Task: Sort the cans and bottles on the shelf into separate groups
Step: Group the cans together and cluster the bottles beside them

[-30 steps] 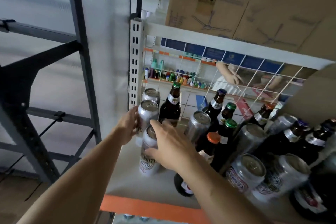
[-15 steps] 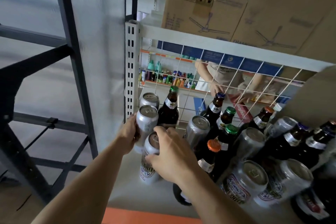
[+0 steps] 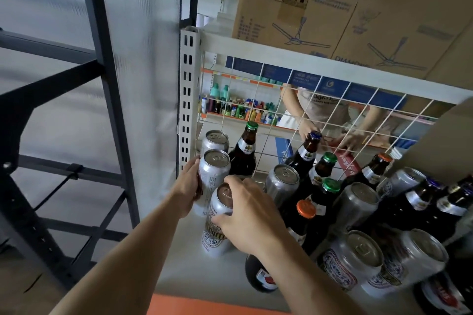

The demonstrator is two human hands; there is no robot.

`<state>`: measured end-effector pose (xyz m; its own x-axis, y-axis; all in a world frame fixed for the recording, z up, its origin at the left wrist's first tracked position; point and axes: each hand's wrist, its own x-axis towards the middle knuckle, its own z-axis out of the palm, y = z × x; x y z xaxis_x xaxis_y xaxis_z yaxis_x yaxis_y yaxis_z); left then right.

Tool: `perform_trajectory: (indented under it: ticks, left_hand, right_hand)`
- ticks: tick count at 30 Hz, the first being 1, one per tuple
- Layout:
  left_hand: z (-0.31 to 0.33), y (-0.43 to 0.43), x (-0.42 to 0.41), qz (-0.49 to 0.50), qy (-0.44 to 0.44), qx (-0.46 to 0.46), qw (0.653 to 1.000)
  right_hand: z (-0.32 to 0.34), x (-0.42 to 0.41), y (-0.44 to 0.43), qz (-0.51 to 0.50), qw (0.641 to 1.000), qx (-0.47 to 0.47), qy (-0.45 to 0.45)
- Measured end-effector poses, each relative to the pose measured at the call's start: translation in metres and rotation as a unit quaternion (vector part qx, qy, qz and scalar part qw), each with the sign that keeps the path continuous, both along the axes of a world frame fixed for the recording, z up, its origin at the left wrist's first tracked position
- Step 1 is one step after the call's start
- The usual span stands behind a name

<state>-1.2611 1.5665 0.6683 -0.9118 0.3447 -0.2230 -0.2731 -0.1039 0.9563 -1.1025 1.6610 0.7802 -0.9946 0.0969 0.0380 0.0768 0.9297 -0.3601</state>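
Three silver cans stand in a line at the shelf's left end. My left hand (image 3: 189, 181) grips the middle can (image 3: 214, 174) from its left side. My right hand (image 3: 245, 215) wraps over the top of the near can (image 3: 217, 227). The far can (image 3: 214, 139) stands behind them by the post. A dark bottle with a green cap (image 3: 244, 151) stands just right of the far can. Further right, several dark bottles (image 3: 305, 153) and silver cans (image 3: 281, 181) stand mixed together on the grey shelf (image 3: 204, 273).
A white perforated post (image 3: 189, 100) and a wire grid (image 3: 281, 115) bound the shelf at the left and back. Cardboard boxes (image 3: 294, 5) sit on the shelf above. Behind the grid a person's hands (image 3: 309, 129) work at another shelf. A black metal frame (image 3: 102, 84) stands to the left.
The camera moved closer and slightly left. My right hand shifted further over the near can's top, and my left hand stayed on the middle can. The person behind the grid moved into view.
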Motion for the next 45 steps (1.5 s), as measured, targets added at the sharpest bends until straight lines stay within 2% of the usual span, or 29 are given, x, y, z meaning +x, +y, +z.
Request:
perform_trajectory:
  ticks: [7,16,18,22,26,35,40,45]
  left_hand:
    - [0.000,0.010,0.005,-0.014,0.009,0.007,1.000]
    - [-0.010,-0.009,0.011,-0.028,-0.040,-0.026,0.998]
    - [-0.005,-0.013,0.020,-0.043,-0.011,-0.006,0.999]
    - [0.021,-0.012,0.038,-0.099,0.108,0.021,0.989]
    - [0.036,-0.012,0.039,-0.076,0.180,-0.076,0.978]
    - [0.047,-0.011,0.040,-0.010,0.175,-0.105,0.979]
    - [0.049,-0.010,0.031,-0.034,0.197,-0.146,0.969]
    - [0.054,-0.014,0.035,-0.030,0.183,-0.141,0.972]
  right_hand:
    - [-0.002,-0.003,-0.001,-0.003,1.000,0.007,0.004]
    - [0.001,0.001,0.004,-0.007,1.000,-0.012,0.008]
    - [0.001,0.003,0.003,-0.011,1.000,-0.012,0.013]
    - [-0.004,0.006,-0.001,-0.027,0.999,-0.021,0.022]
    - [-0.007,0.008,0.000,-0.041,0.998,-0.032,0.031]
    - [-0.014,0.003,-0.011,-0.040,0.996,-0.055,0.061]
    - [-0.014,-0.004,-0.015,-0.030,0.994,-0.079,0.063]
    - [-0.014,-0.010,-0.018,-0.026,0.994,-0.086,0.054]
